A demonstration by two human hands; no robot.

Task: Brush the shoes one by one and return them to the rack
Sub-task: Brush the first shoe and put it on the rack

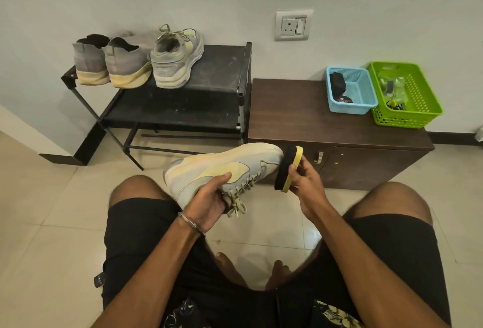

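Pale yellow-and-grey suede sneaker (222, 171) held on its side above the lap, gripped at the collar by left hand (209, 203). Black-bristled, yellow-backed brush (287, 168) pinched in right hand (307, 184), bristles at the toe. Collar-only hold: sneaker could be twisted or dropped under brushing pressure. Black metal rack (224, 66) ahead.

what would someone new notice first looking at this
Centre frame, the left hand grips a pale yellow sneaker while the right hand holds a yellow-backed brush at its toe. Behind, three shoes sit on the black rack, and a bright green basket tops the cabinet.
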